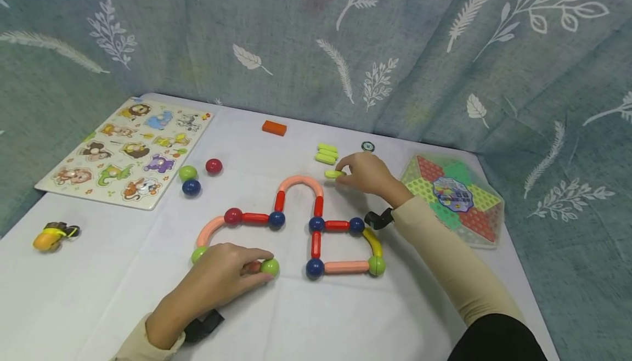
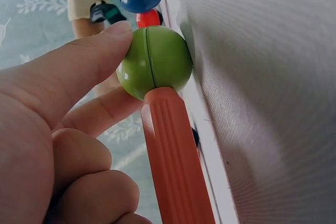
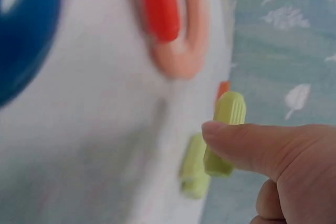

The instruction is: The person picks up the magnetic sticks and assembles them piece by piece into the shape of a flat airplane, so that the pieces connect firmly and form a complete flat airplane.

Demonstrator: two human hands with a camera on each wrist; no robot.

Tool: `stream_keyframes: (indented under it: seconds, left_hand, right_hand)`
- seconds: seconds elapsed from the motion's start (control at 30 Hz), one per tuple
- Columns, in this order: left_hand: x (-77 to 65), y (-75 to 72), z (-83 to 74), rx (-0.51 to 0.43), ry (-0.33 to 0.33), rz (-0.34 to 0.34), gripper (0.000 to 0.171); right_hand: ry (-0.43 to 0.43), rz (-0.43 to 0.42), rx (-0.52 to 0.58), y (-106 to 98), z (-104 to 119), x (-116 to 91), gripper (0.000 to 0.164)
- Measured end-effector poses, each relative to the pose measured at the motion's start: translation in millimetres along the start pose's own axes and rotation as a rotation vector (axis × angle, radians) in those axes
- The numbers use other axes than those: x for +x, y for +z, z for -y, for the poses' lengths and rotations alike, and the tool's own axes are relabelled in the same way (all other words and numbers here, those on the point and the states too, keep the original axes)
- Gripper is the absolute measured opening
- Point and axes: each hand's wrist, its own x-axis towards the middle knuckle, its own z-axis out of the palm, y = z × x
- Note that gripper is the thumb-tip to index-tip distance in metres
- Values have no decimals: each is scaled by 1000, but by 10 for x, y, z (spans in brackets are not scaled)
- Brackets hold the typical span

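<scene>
My left hand (image 1: 219, 276) pinches a green ball (image 1: 270, 267) between thumb and finger. In the left wrist view an orange-pink stick (image 2: 176, 161) joins that ball. Farther back, my right hand (image 1: 367, 174) holds a short yellow-green stick (image 3: 230, 111) by its fingertips, near several matching sticks (image 1: 326, 154). Between the hands lies an outline of balls and sticks: red sticks (image 1: 255, 218), blue balls (image 1: 315, 268), a pink arch (image 1: 300, 180) and a yellow curved piece (image 1: 372, 241). My left hand partly hides the lower left of the outline.
An animal puzzle board (image 1: 118, 150) lies at the left, with loose red (image 1: 214, 166), green (image 1: 187, 173) and blue balls (image 1: 191, 187) beside it. A yellow toy (image 1: 51, 236) sits nearer. An orange block (image 1: 274, 128) and a round token (image 1: 367, 146) lie behind; a patterned box (image 1: 451, 199) stands right.
</scene>
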Motion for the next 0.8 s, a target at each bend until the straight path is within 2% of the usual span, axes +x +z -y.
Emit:
stream_keyframes:
  seconds: [0.13, 0.23, 0.37, 0.57, 0.67, 0.8]
  left_hand:
    - [-2, 4, 0, 3, -7, 5, 29]
    - [-3, 10, 8, 3, -5, 0, 29]
    - [-4, 19, 15, 8, 0, -5, 28]
    - [-7, 13, 19, 7, 29, -10, 29]
    - [-13, 14, 26, 1, 49, -20, 29]
    - [-20, 20, 32, -15, 74, -31, 28]
  right_hand:
    - [-109, -41, 17, -52, 150, -90, 26]
    - [-239, -46, 36, -11, 295, -186, 25]
    - [-396, 6, 45, 119, 523, -339, 27]
    - [-607, 77, -19, 297, 808, -455, 29]
    - [-669, 90, -52, 364, 905, -455, 29]
    - [-686, 135, -102, 434, 994, -432, 30]
